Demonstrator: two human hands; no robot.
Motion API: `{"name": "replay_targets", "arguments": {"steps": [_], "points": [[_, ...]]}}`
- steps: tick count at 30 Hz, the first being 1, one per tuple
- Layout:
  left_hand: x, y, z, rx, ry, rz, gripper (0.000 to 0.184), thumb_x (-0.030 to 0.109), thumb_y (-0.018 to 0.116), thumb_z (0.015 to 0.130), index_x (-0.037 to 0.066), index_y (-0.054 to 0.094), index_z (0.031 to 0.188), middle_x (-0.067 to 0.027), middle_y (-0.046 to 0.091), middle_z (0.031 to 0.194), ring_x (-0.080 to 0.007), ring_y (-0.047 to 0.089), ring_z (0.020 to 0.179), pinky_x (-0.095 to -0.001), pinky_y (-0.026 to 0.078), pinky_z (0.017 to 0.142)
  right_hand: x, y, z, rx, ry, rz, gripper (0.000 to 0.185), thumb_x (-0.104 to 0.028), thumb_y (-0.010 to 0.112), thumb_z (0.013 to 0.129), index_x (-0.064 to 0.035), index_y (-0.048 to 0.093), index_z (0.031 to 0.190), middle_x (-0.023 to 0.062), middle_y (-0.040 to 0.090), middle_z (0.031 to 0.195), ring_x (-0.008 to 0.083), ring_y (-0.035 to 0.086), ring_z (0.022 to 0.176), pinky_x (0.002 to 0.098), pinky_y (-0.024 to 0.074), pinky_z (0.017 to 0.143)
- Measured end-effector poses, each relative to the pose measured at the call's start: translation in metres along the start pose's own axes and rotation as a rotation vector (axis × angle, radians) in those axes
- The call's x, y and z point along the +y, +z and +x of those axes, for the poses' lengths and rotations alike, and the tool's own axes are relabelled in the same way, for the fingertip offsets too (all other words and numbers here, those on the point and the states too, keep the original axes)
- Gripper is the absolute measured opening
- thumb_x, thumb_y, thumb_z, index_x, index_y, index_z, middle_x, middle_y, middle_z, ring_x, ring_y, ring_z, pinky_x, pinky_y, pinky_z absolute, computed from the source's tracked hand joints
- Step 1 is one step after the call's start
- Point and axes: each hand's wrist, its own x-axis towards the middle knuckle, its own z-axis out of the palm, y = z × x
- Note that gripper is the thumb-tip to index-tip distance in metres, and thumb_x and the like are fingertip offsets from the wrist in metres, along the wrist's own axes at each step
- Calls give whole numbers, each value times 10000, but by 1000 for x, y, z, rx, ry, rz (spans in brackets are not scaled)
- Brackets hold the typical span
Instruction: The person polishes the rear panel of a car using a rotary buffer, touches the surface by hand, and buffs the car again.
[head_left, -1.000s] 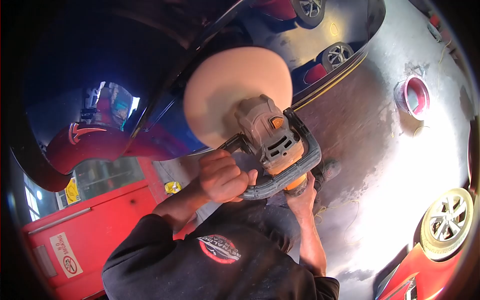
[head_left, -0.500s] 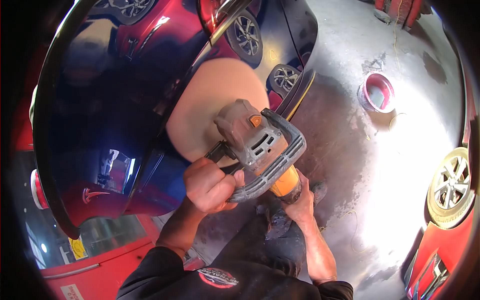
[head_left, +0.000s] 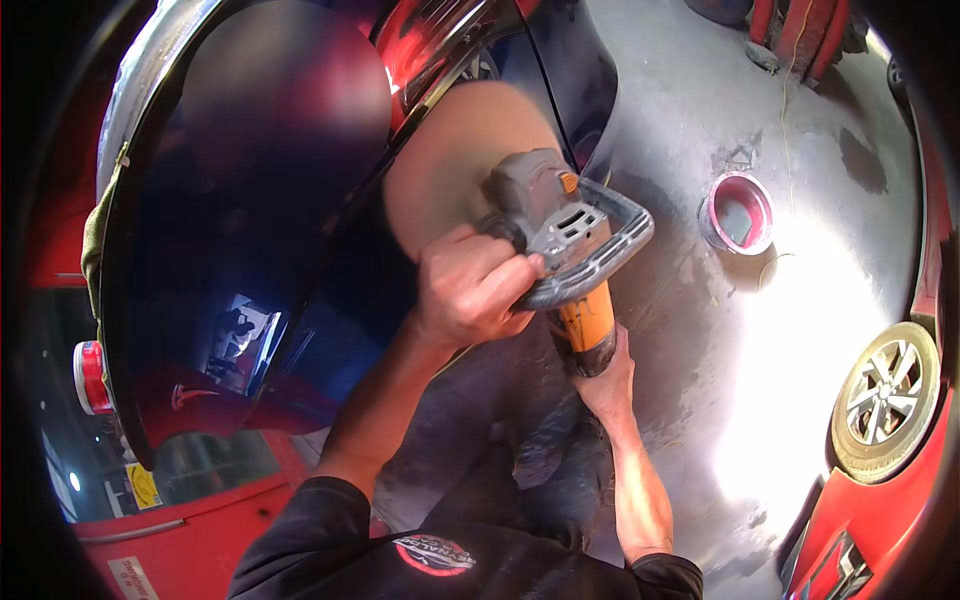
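Both hands hold a polisher (head_left: 575, 225) with a grey head, a yellow-orange body and a dark loop handle. My left hand (head_left: 475, 285) is wrapped round the left side of the loop handle near the head. Around the rear grip, my right hand (head_left: 607, 375) is closed. A large pale round pad (head_left: 455, 165), blurred by motion, faces the glossy dark blue car body (head_left: 240, 200). Whether the whole pad touches the paint I cannot tell. Red tail-light plastic (head_left: 430, 45) lies just above the pad.
A pink bucket (head_left: 762, 212) with liquid stands on the concrete floor (head_left: 680, 120). A red car with a silver wheel (head_left: 885, 390) is at the right. A red-and-white tin (head_left: 92, 378) and a green cloth (head_left: 95, 245) are at the left panel edge. A thin cord (head_left: 790, 90) runs along the floor.
The polisher and both hands have moved up and to the right across the panel. My view has shifted slightly. Both hands keep their hold.
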Motion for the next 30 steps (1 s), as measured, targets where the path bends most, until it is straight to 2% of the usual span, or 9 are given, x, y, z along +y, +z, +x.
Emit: {"name": "replay_targets", "arguments": {"steps": [1,3,6,13,15,19,22,26,30], "points": [[-4,9,9,40,22,-1,306,70,794,803,105,532,650,-23,405,559,-200,441,441,-353,330,451,-3,-4,6,4,5,1,818,-52,874,702,-24,474,1415,211,723,1230,288,696,1201,398,524,1026],[-11,18,24,-33,25,9,206,131,809,706,118,604,722,-28,466,604,-207,502,491,-358,371,486,-8,-9,18,13,23,9,800,-18,858,686,-13,482,1393,201,721,1215,270,697,1176,390,522,1020],[-19,40,41,-45,27,20,274,164,808,581,131,632,787,-19,502,641,-217,552,554,-361,412,535,2,-12,30,-15,44,75,791,-18,848,668,-12,491,1374,196,712,1212,267,690,1170,390,518,1015],[21,24,2,-189,-87,23,248,126,799,571,139,643,763,-18,449,600,-214,546,522,-366,413,512,23,-4,-23,-115,177,56,834,-96,890,663,-10,487,1388,202,700,1236,306,681,1190,410,513,1026],[34,16,-13,-266,-144,26,354,201,812,514,158,582,781,-13,487,669,-213,578,568,-375,455,565,33,-8,-38,-174,198,13,853,-103,902,660,-16,483,1398,201,693,1252,309,670,1215,415,502,1042],[22,20,2,-203,-114,-51,182,102,794,645,113,632,728,-26,451,581,-221,526,491,-366,398,487,22,-22,-25,-134,156,7,836,-90,898,665,-22,486,1389,214,715,1221,321,689,1209,411,516,1029],[4,28,27,-123,-92,-71,160,134,791,703,99,636,724,-32,464,590,-227,510,490,-373,369,482,5,-38,10,-48,76,-26,762,-57,887,672,-15,502,1327,221,732,1164,295,715,1151,403,542,984],[-15,39,47,-47,-38,-26,175,159,798,683,107,656,773,-32,481,610,-230,512,500,-366,391,496,-7,-54,44,3,-15,-92,741,-27,867,673,-6,500,1317,207,734,1124,284,714,1119,393,542,969],[-34,52,75,45,24,-15,256,177,827,629,117,673,824,-25,555,670,-232,530,518,-356,425,514,-8,-62,73,16,-49,-92,840,-61,873,673,-45,479,1415,241,721,1199,377,693,1194,430,538,1004]]}}
